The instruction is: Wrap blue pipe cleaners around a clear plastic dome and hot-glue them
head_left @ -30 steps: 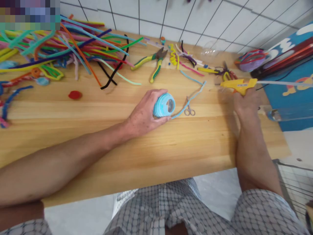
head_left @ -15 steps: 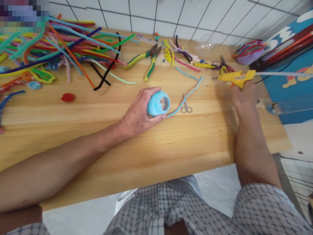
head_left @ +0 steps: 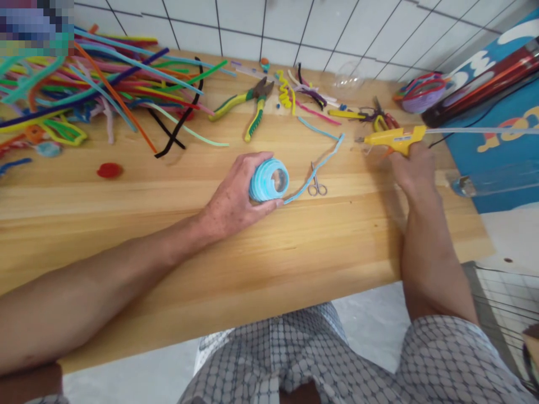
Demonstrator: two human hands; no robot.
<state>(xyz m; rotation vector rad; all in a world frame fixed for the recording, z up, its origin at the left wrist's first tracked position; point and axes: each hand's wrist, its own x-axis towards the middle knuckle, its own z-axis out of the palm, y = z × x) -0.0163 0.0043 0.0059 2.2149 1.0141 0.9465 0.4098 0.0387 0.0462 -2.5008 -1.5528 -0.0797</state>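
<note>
My left hand (head_left: 236,196) is wrapped around a small round jar (head_left: 269,179) coiled in light blue pipe cleaner, its open mouth tilted toward the right. From the jar a loose light blue pipe cleaner (head_left: 322,165) runs right, bends sharply and reaches back toward the wall. It lies over small metal scissors (head_left: 316,185). At the right, my right hand (head_left: 415,168) grips a yellow hot glue gun (head_left: 396,139) by its handle. The gun's nozzle points left toward the jar, with a gap between them, and a long clear glue stick (head_left: 475,130) sticks out of its back.
Many coloured pipe cleaners (head_left: 113,84) are heaped at the back left. Pliers (head_left: 248,104) with green-yellow handles lie at the back middle, and a red disc (head_left: 110,170) is left of the jar. A red thermos (head_left: 484,84) and a clear bottle (head_left: 497,177) occupy the right side.
My right hand has brought the glue gun slightly left and lower. The view has shifted a little; my left hand keeps its hold on the jar.
</note>
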